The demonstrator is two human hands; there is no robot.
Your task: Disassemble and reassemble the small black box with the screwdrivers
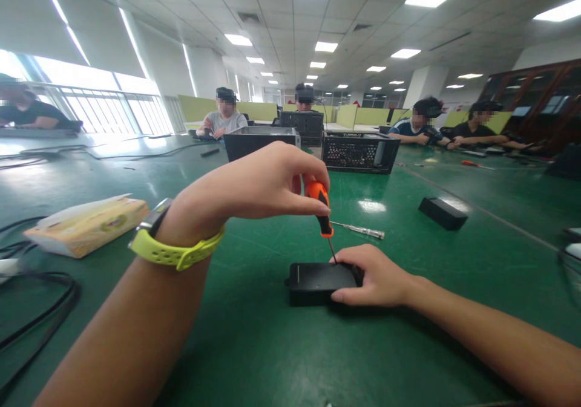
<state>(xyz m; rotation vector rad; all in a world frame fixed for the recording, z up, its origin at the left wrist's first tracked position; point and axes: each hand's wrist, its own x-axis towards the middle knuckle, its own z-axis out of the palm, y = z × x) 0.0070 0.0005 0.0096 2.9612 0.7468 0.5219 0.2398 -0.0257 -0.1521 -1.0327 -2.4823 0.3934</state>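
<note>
My left hand [272,180], with a yellow-strapped watch on its wrist, is closed around the handle of an orange and black screwdriver [324,213]. The screwdriver stands nearly upright, tilted a little, and its thin shaft reaches down to the top of a black plastic box [313,283]. The tip meets the box near its far edge; whether it sits in a screw is too small to tell. My right hand [374,277] grips the box's right end, thumb on the near side and fingers on the far side. The box lies flat on the green table [254,346].
Behind the screwdriver lies a slim clear-handled screwdriver [363,231]. A second black box [442,213] rests at the right. At the left are a tissue pack [88,225] and black cables [40,322]. Computer cases [361,153] stand farther back, with several people seated around the table.
</note>
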